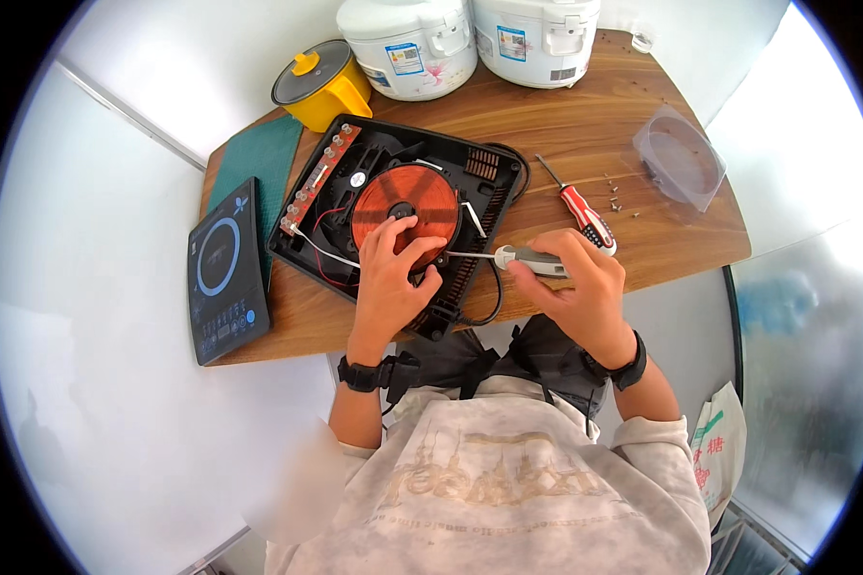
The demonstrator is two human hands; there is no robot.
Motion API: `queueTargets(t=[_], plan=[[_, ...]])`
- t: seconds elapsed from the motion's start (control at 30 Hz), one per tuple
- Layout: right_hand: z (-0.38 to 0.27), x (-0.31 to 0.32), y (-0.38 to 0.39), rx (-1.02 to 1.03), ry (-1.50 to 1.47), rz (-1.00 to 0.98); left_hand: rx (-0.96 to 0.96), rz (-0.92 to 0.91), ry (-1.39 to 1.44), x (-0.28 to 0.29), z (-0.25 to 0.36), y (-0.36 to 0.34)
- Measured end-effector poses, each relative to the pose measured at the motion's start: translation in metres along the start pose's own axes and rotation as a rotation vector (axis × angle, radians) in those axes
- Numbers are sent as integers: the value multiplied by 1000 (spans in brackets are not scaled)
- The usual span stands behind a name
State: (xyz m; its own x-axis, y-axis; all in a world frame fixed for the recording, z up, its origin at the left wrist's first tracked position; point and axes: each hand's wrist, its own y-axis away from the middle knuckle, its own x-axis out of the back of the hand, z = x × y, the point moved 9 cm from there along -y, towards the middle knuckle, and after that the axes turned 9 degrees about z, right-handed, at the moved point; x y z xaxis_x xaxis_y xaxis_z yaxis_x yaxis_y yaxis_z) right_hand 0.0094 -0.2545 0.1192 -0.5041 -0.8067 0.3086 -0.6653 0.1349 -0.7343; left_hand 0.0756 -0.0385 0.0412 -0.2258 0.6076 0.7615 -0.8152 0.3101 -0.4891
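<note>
Pressing round copper coil, gripping grey-handled screwdriver

A copper-orange coil sits in a black casing. Right of it, a red-handled screwdriver lies on the brown wood-grain table; the far pot is yellow.

Hands on opened induction cooker

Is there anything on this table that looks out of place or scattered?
Yes. Small loose screws lie scattered on the wooden table, beside the clear plastic container rather than in it. The black glass top panel lies apart from the opened cooker base.
</note>
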Motion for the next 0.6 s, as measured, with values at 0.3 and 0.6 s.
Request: queueTargets(t=[0.3, 0.6], plan=[[-4, -1, -1, 14, -18, -5, -1, 1, -2, 0, -2, 0], [-15, -15, -14, 70, 26, -148, -17, 16, -1, 1, 0, 0]])
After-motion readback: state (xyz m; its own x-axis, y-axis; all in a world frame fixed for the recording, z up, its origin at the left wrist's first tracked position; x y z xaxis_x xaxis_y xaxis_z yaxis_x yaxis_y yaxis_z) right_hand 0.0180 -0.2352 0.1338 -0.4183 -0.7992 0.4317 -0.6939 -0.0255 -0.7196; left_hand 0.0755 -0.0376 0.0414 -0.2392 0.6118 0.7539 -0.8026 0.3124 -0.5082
